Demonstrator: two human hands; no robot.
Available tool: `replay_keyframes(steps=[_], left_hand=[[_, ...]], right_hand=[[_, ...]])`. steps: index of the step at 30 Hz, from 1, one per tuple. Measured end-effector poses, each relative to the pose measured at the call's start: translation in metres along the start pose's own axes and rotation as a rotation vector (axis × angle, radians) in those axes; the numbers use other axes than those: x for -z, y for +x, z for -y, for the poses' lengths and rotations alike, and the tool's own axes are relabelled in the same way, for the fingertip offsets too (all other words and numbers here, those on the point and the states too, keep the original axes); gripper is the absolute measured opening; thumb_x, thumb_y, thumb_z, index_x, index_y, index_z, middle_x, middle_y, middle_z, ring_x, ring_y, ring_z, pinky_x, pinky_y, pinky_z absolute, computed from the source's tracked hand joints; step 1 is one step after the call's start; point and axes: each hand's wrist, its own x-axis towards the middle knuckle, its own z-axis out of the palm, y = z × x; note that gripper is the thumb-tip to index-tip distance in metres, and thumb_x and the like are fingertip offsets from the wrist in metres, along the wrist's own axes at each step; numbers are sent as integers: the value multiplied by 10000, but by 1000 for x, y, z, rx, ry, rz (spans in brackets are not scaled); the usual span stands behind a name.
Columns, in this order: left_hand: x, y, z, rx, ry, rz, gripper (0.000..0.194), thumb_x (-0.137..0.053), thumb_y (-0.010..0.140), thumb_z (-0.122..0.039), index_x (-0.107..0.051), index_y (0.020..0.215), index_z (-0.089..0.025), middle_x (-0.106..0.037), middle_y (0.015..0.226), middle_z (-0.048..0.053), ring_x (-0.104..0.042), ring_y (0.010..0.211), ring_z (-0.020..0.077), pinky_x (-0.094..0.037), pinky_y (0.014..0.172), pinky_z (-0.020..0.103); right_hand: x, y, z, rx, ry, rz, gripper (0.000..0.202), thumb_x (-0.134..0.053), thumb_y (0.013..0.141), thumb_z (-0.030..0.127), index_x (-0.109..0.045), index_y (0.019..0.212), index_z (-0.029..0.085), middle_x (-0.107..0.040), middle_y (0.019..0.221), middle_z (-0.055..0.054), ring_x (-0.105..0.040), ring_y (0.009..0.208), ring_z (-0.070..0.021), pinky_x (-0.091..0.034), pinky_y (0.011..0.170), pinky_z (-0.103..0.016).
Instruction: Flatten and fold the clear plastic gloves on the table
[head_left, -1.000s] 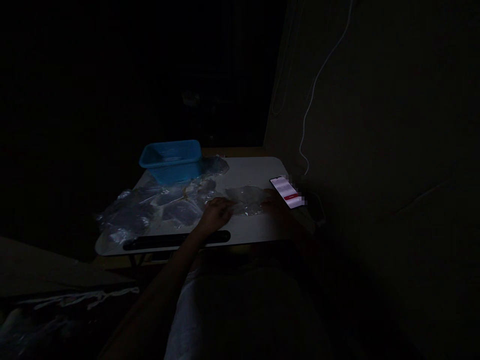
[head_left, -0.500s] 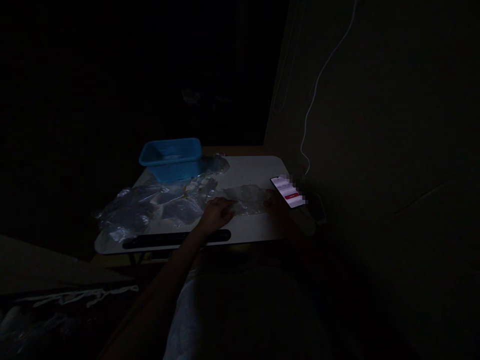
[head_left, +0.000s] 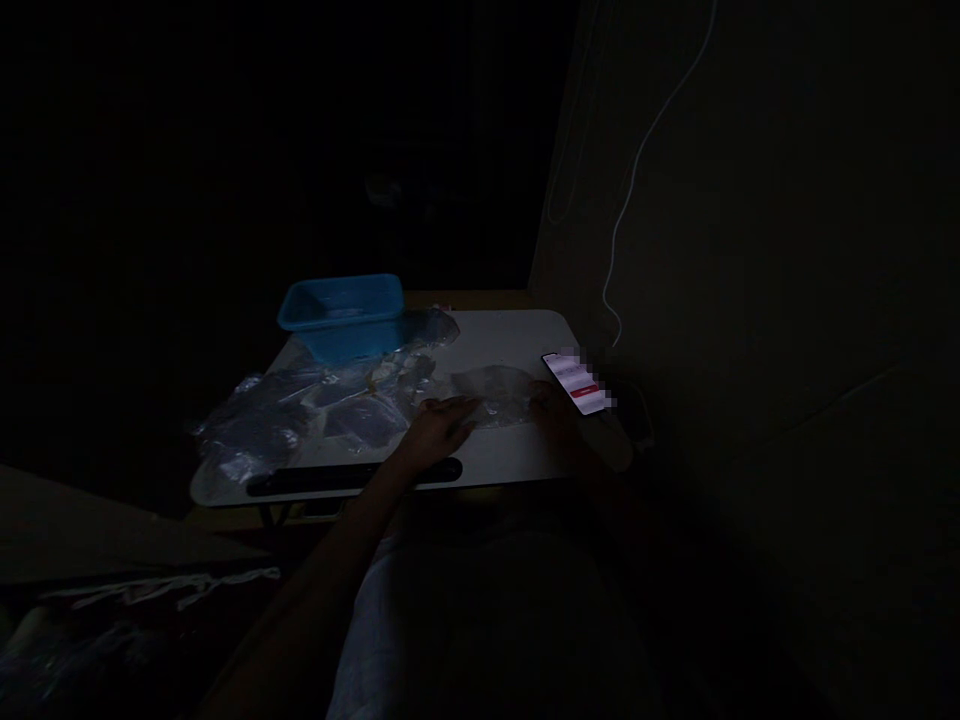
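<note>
A clear plastic bag [head_left: 499, 385] lies flattened on the white table between my two hands. My left hand [head_left: 442, 425] rests at the bag's left part, its fingers stretched out toward the right over the plastic. At the bag's right edge is my right hand [head_left: 551, 408], touching the plastic; its fingers are too dark to make out. Left of my left hand, a heap of crumpled clear plastic bags [head_left: 364, 422] spreads across the table.
A blue plastic basin [head_left: 356, 340] stands at the table's back left. To the right lies a phone [head_left: 574, 385] with its screen lit. A black slot strip [head_left: 315, 480] runs along the front of the white table [head_left: 510, 325]. A white cable [head_left: 634, 180] hangs on the right.
My left hand has shifted slightly to the right, its fingers stretched further over the bag. The bag's surface has changed shape a little. My right hand stays at its edge.
</note>
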Motion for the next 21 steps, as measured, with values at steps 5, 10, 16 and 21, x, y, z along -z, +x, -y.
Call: replay_keyframes(steps=[5, 10, 16, 21], left_hand=[[1, 2, -2, 33, -39, -30, 388, -275, 896, -254, -453, 1239, -226, -556, 1227, 48, -524, 1097, 153, -355, 910, 358], [0, 2, -1, 16, 7, -25, 399, -339, 858, -206, -456, 1238, -233, -552, 1232, 44, -510, 1115, 158, -357, 915, 357], [-1, 1, 0, 14, 34, -19, 401, -379, 833, -192, -483, 1218, -237, -559, 1222, 45, -504, 1118, 178, -358, 910, 375], [-1, 1, 0, 22, 32, -19, 384, -382, 828, -198, -513, 1187, -242, -564, 1217, 40, -500, 1120, 181, -350, 922, 383]], right_hand=[[0, 0, 0, -14, -75, 6, 333, -475, 730, 134, -591, 1040, 173, -643, 1017, -75, -580, 945, -205, -414, 885, -346], [0, -2, 2, 3, -126, 24, 303, -468, 751, 138, -617, 1012, 179, -659, 998, -75, -589, 939, -207, -416, 870, -334], [2, -4, 3, 25, -168, 52, 278, -476, 749, 146, -648, 964, 182, -676, 973, -67, -599, 915, -209, -414, 868, -345], [2, -4, 2, 49, -137, 41, 267, -471, 745, 145, -660, 929, 189, -679, 973, -54, -603, 916, -201, -417, 868, -332]])
